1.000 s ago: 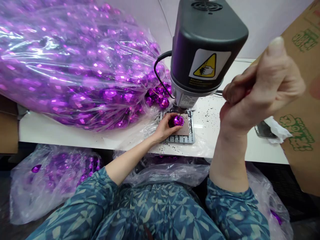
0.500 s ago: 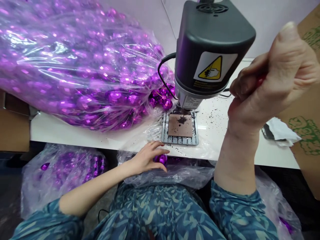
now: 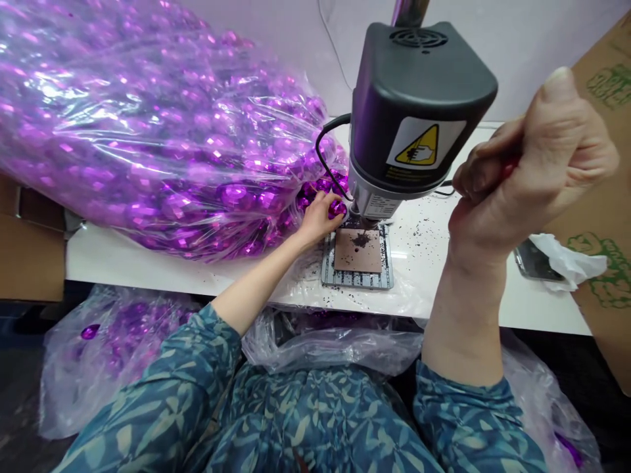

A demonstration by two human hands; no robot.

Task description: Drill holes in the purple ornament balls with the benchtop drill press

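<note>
While the white table (image 3: 434,289) stretches across the view, its front edge passes just below the metal base (image 3: 387,276), and open tabletop, flecked with dark crumbs, lies between that base and the dark device (image 3: 535,259) at the right. The large clear bag (image 3: 162,131), full of purple faceted balls, bulges over the table's left part, narrowing toward the black machine (image 3: 424,98). At the far right a cardboard box (image 3: 608,315) stands tilted; its contents cannot be seen. Below the table's edge, the lower-left clear bag (image 3: 113,361) also contains purple balls. The right hand (image 3: 537,157), raised beside the machine, is clenched on a mostly hidden red object (image 3: 510,165). On the metal base lies a brown board (image 3: 350,259); just behind its left corner, the left hand (image 3: 318,220) grasps a purple ball (image 3: 337,209) between thumb and fingers. Being round, it shows no long axis; where it points cannot be told.
</note>
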